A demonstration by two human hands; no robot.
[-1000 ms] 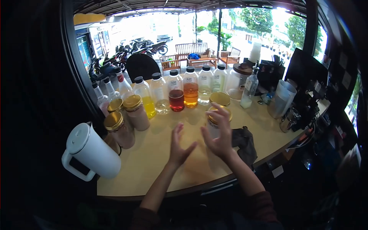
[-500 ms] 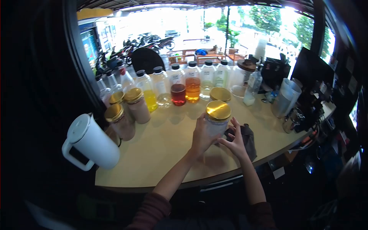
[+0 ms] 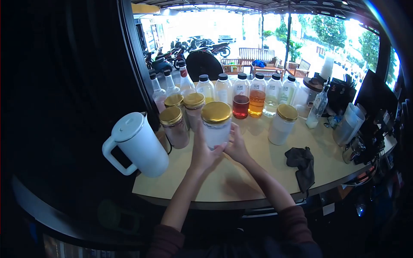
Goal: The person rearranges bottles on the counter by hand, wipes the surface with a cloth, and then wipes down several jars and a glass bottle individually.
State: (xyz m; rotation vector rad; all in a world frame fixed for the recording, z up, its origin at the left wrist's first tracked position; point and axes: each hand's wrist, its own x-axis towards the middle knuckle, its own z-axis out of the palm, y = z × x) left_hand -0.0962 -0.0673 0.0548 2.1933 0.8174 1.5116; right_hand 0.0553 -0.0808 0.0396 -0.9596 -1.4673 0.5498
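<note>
Both hands grip a clear jar with a gold lid (image 3: 216,125) filled with white powder, held just above the wooden counter (image 3: 241,180). My left hand (image 3: 202,150) wraps its left side and my right hand (image 3: 235,146) cups its right side and bottom. The jar sits in front of three gold-lidded jars of brownish powder (image 3: 174,127). A second white-powder jar (image 3: 282,124) stands to the right on the counter.
A white lidded pitcher (image 3: 137,144) stands at the counter's left. A row of black-capped bottles with coloured liquids (image 3: 249,101) lines the back. A dark cloth (image 3: 303,161) lies at the right, with plastic containers (image 3: 350,124) and equipment beyond.
My hands went from empty to holding the gold-lidded jar, then carried it left toward the brown-powder jars. The view has shifted left with it.
</note>
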